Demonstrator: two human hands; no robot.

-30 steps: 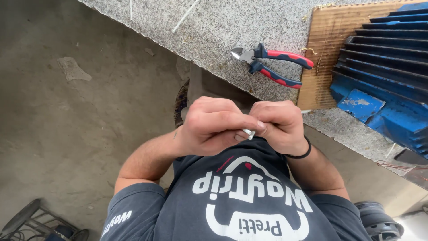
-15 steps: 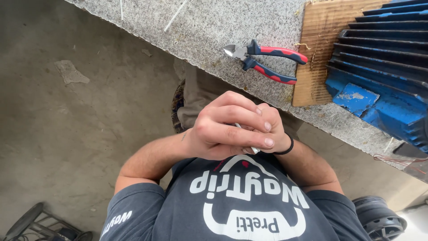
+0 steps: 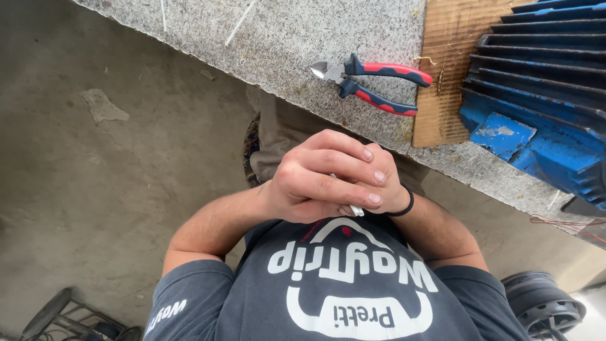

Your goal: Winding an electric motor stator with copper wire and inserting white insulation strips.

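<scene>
Clasping over the right hand [image 3: 386,183], the left hand [image 3: 322,180] pinches a small white strip [image 3: 355,210] whose end points down-right.

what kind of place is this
Probably a repair workshop. A blue finned motor casing sits on cardboard on a stone bench, side cutters lie beside it, and the floor is bare concrete.

slab [image 3: 284,44]: speckled granite, rough matt
cutters [image 3: 369,79]: bare metal jaws, smooth plastic/rubber grips, red & dark blue
board [image 3: 451,69]: corrugated cardboard, matt
finned casing [image 3: 543,101]: metal, blue paint chipped
floor [image 3: 95,177]: concrete, dull, stained
shirt [image 3: 341,297]: dk cloth, matt
</scene>
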